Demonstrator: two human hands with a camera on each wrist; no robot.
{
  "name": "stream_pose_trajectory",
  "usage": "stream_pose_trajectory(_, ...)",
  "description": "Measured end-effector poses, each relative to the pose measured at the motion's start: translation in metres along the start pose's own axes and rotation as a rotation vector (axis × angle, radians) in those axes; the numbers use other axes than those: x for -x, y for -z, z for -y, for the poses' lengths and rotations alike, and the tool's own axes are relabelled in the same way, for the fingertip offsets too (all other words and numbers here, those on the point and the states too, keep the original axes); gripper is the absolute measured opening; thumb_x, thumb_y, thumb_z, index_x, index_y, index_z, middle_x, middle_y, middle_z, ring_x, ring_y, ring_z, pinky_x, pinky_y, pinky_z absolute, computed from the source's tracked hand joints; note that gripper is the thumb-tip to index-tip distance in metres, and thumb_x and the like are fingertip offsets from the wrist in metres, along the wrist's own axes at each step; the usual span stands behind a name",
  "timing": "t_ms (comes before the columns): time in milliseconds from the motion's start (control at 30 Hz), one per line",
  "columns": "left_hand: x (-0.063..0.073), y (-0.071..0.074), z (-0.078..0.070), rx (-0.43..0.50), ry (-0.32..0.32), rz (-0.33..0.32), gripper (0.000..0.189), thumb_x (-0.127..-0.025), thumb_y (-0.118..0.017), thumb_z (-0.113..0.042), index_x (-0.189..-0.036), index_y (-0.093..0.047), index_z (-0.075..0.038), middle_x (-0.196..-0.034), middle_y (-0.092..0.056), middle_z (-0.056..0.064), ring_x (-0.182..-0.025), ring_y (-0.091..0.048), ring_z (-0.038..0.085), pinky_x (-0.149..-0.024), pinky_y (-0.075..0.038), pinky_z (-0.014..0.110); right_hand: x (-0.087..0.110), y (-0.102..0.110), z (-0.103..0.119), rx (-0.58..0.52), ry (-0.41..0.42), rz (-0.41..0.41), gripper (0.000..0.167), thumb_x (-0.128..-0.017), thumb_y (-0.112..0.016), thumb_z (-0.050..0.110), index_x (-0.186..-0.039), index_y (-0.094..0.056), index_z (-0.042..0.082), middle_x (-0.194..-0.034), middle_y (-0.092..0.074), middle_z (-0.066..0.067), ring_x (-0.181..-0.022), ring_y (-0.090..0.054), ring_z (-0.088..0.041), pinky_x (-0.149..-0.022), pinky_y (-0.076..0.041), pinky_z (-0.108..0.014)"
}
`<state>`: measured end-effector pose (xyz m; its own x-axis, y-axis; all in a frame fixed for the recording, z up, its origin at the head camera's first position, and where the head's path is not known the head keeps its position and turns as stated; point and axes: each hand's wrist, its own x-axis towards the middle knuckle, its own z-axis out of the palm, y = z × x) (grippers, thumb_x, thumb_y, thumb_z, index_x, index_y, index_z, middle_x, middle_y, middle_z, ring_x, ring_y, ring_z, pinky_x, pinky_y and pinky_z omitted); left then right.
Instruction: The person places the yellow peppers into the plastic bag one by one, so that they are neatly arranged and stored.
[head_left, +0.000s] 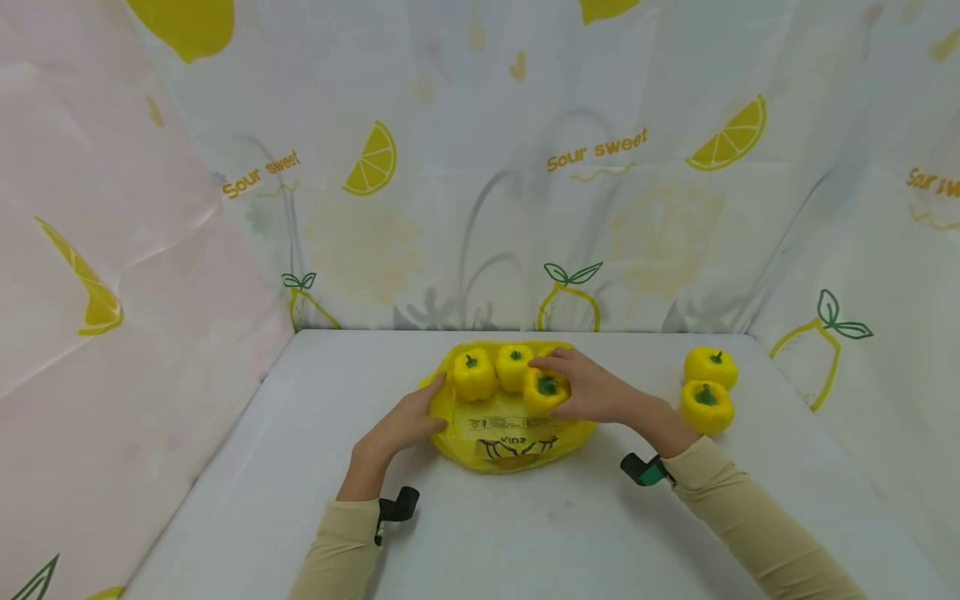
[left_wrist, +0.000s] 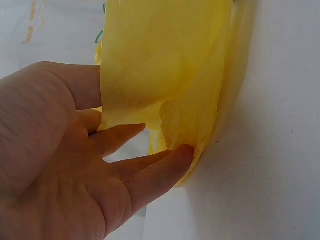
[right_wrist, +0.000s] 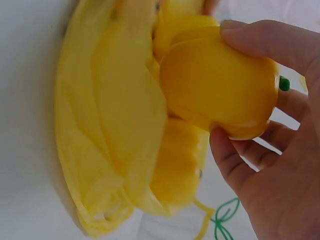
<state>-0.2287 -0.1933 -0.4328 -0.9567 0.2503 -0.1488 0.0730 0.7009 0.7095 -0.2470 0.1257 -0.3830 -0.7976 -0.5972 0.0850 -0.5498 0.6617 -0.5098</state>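
Observation:
A yellow plastic bag (head_left: 442,433) with dark printing lies mouth-up on the table. Its left edge is held by my left hand (head_left: 408,419), whose fingers are spread about the thin plastic (left_wrist: 165,55) in the left wrist view. Inside the bag's mouth sit two yellow bell peppers, one on the left (head_left: 474,379) and one at the back (head_left: 514,367). My right hand (head_left: 596,390) grips another yellow bell pepper (right_wrist: 220,82) between thumb and fingers, over the right part of the bag. Its green stem shows. The bag's folds hide part of the peppers.
Two more yellow bell peppers, a rear one (head_left: 710,367) and a front one (head_left: 707,408), stand at the right of the white table (head_left: 510,533). Lemon-printed cloth (head_left: 450,233) hangs behind the table and along both sides.

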Motion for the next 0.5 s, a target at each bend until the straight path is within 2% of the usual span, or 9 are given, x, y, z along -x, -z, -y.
stream_pose_trajectory(367,-0.001,0.0,-0.003,0.003,0.0,0.009,0.082,-0.089,-0.063,-0.012,-0.159,-0.022,-0.012,-0.164,-0.028,0.009,-0.152,-0.026,0.03,-0.123,-0.024,0.053,-0.011,-0.038,0.013,-0.023,-0.008,0.016,0.069,-0.076,-0.078,0.029,-0.14,-0.055,0.02,-0.142,-0.052,-0.008,-0.126,-0.048,-0.027,-0.103,-0.046,-0.049)
stream_pose_trajectory(500,0.0,0.001,-0.003,0.003,0.005,0.012,0.082,-0.089,-0.063,-0.012,-0.159,-0.022,-0.012,-0.164,-0.028,0.009,-0.153,-0.025,0.03,-0.123,-0.023,0.053,-0.017,-0.052,0.015,-0.042,-0.009,0.013,0.071,-0.076,-0.081,0.03,-0.14,-0.053,0.014,-0.14,-0.054,-0.007,-0.126,-0.049,-0.025,-0.105,-0.046,-0.047)
